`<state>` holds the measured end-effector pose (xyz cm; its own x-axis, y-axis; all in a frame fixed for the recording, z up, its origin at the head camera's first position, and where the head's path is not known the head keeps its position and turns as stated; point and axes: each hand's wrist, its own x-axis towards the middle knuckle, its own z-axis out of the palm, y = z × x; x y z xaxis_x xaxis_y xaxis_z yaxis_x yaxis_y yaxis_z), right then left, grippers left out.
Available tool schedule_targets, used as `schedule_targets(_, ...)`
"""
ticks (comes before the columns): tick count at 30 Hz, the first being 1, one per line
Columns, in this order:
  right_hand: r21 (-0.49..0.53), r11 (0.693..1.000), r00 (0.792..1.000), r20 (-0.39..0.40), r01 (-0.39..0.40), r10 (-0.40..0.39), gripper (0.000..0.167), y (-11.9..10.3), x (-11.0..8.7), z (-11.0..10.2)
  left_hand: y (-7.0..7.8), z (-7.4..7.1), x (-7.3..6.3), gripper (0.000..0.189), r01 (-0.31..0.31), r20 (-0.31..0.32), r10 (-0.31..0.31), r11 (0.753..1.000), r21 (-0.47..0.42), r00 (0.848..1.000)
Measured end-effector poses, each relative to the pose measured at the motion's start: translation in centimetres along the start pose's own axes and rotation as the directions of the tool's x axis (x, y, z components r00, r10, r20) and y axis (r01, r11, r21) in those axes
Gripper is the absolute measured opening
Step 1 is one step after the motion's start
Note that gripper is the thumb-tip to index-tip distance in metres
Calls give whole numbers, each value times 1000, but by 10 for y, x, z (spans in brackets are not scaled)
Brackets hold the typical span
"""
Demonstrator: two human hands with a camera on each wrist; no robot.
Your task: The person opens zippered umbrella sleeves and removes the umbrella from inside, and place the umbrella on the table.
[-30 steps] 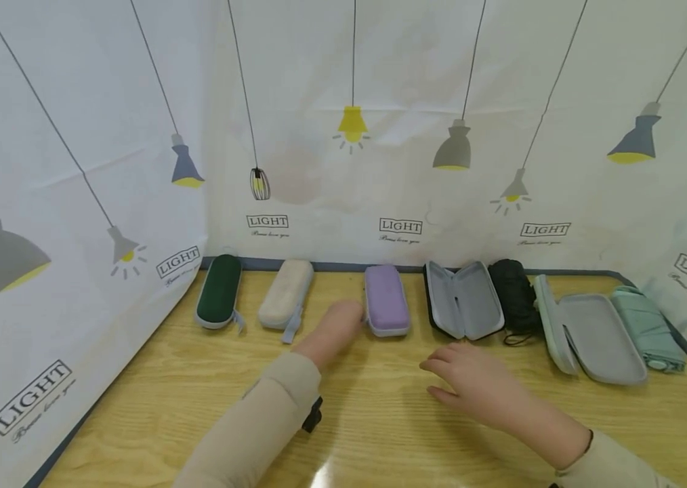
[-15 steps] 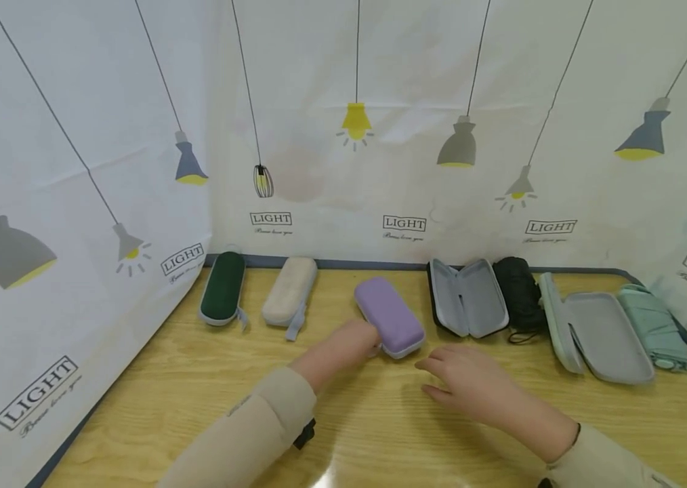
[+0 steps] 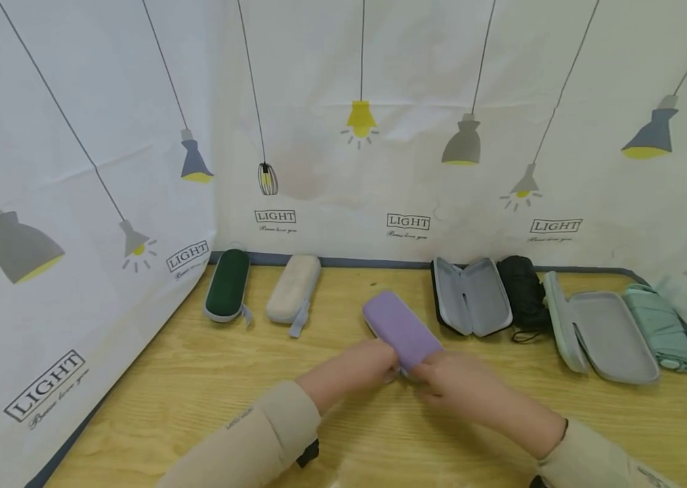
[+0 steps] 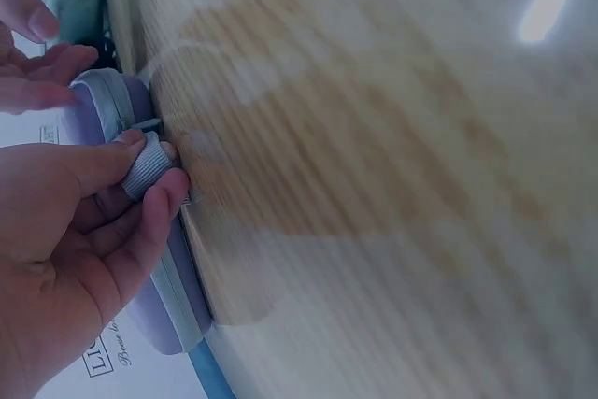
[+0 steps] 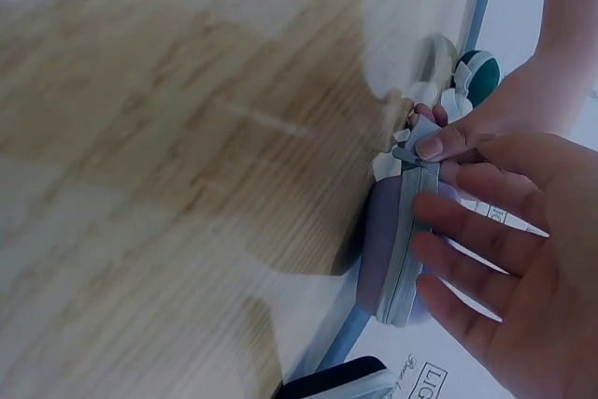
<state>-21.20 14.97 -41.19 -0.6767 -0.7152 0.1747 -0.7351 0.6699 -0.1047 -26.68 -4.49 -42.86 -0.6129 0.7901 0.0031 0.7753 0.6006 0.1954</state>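
Observation:
A purple zip case (image 3: 401, 325) lies tilted on the wooden table between both hands. My left hand (image 3: 356, 369) is at its near end, and in the left wrist view its thumb and fingers pinch a ribbed grey fabric tab (image 4: 148, 167) beside the zipper. My right hand (image 3: 474, 390) is at the near right corner of the case. Seen from the right wrist, that hand's fingers (image 5: 476, 231) are loosely extended and spread along the case's zipped side. The zipper (image 5: 411, 221) appears closed along the side facing me.
Left of it lie a dark green case (image 3: 227, 285) and a beige case (image 3: 295, 288). Towards the right are an opened black case with grey lining (image 3: 486, 298), a folded black umbrella (image 3: 523, 291), an opened mint case (image 3: 614, 339) and a folded mint umbrella (image 3: 660, 329).
The left hand has pulled the purple case nearer and turned it, its near end swinging right. The right hand has moved slightly left and now meets the case's near end.

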Motion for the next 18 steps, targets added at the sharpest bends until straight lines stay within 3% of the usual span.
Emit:
schedule_targets(7,-43,996,997,17,74,-73,17,-7,-1,6,10,6,-5,22,-66,6,66,998,-18,998)
schedule_targets(11,-30,999,999,20,38,-37,21,-5,-5,7,13,8,-4,28,-110,20,112,991,-79,994)
schedule_targets(13,-18,1000,999,35,11,-10,24,-4,-7,7,15,9,-4,30,-110,38,116,986,-122,993)
schedule_targets(18,-56,998,998,57,-28,32,31,-4,-10,5,22,9,-5,24,-29,80,45,981,-191,996)
